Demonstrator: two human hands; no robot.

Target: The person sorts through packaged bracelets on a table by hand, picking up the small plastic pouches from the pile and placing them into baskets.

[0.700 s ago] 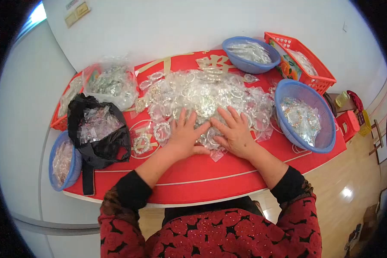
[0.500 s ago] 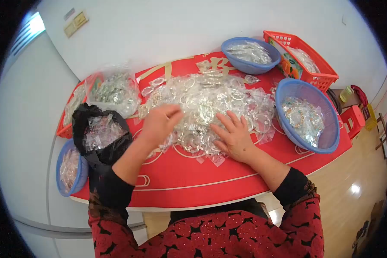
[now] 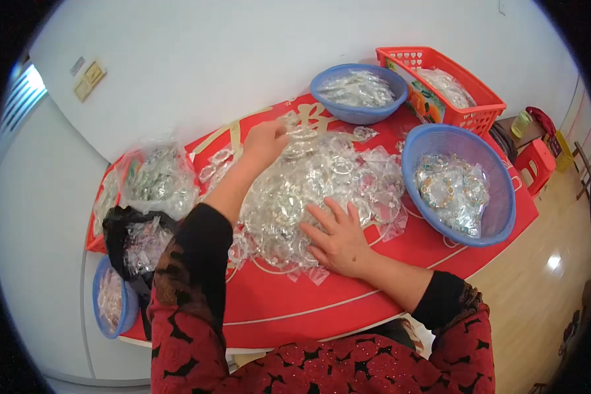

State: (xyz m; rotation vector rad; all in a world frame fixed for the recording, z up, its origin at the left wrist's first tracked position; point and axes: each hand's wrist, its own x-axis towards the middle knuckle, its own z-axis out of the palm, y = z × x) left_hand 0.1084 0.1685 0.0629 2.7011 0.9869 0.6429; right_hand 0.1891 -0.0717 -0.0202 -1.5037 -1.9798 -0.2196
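A broad heap of clear plastic packets with shiny bracelet-like rings inside covers the middle of the red table. My left hand reaches over the heap's far left side, its fingers curled together beside a few packets at the back edge. What those fingers grip, if anything, is hidden. Spread flat on the near right part of the heap lies my right hand, its fingers apart and holding nothing.
At right stand a blue basket of bagged bracelets, a blue bowl and a red basket. To the left are a bag of packets, a black bag and a small blue basket. A white wall borders the back.
My left hand has moved away from me, from the heap's left middle to its far edge. My right hand stays spread on the heap. The camera view has shifted a little.
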